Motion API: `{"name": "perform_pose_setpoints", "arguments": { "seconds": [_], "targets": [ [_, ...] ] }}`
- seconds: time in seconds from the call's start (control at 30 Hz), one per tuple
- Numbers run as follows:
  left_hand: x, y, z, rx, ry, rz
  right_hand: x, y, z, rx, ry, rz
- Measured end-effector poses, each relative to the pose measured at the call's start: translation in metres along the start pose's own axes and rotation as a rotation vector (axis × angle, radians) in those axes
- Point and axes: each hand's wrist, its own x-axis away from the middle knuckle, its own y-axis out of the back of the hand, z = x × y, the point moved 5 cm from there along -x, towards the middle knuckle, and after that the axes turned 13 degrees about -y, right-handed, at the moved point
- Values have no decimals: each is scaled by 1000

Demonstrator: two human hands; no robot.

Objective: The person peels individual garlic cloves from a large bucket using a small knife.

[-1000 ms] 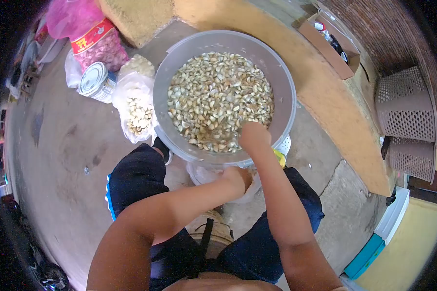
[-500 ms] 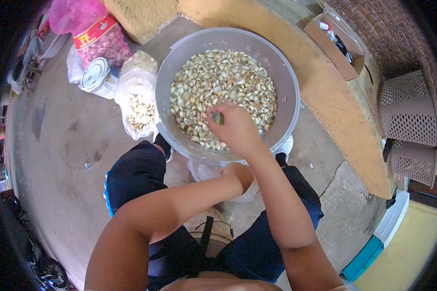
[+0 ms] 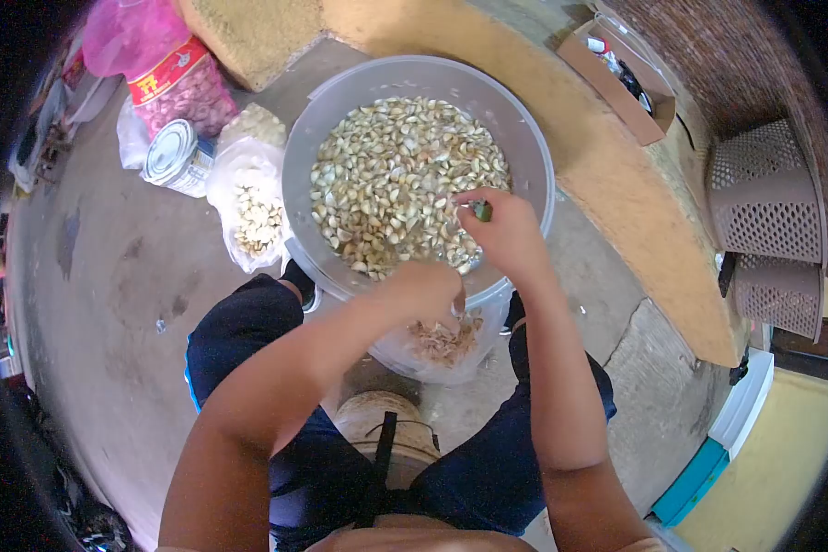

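A grey plastic tub (image 3: 294, 170) stands in front of me, holding many garlic cloves (image 3: 405, 166) that look wet. Over the tub's right side, my right hand (image 3: 511, 230) is closed around a small green-handled knife (image 3: 482, 211); its blade hardly shows. My left hand (image 3: 423, 293) is above the near rim, smeared by motion, so what its fingers hold cannot be made out. Just below it, a clear plastic bag (image 3: 398, 354) contains brownish garlic skins (image 3: 446, 340).
To the left are a white bag (image 3: 225, 184) of peeled cloves, a metal can (image 3: 175, 156) and a pink mesh sack (image 3: 189, 101). A yellow ledge (image 3: 607, 193) curves along the right, with a cardboard box (image 3: 616, 83) and perforated baskets (image 3: 768, 216). A bucket (image 3: 377, 414) is beneath me.
My left hand has risen from over the bag to the tub's near rim, uncovering the garlic skins. My right hand, still gripping the knife, has shifted right.
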Motion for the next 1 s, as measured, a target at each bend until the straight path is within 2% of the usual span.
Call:
{"name": "perform_pose_setpoints", "arguments": {
  "seconds": [0.03,0.13,0.23,0.33,0.43,0.53,0.63,0.73,0.83,0.93,1.0],
  "targets": [
    [4,11,0,31,-75,-37,-1,2,-6,-8,9,-22],
    [8,44,7,121,-92,-181,-3,6,-19,-3,-12,77],
    [14,74,14,313,-19,-327,4,14,-17,-125,-204,243],
    [14,86,18,304,-66,-480,10,18,-14,-216,-398,355],
    [14,94,9,352,-120,-538,5,20,-15,-356,-171,236],
    [12,95,9,444,-90,-551,1,25,-19,-334,-148,70],
    [10,88,22,947,95,-640,5,27,-13,-371,-206,38],
    [9,84,19,1366,43,-640,6,17,-5,-350,-105,105],
    [9,82,17,1363,129,-670,10,13,3,-265,-68,47],
    [8,80,16,1311,161,-625,11,8,12,-226,131,-65],
    [8,80,14,1252,196,-647,12,5,13,-131,76,-28]
  ]
}}
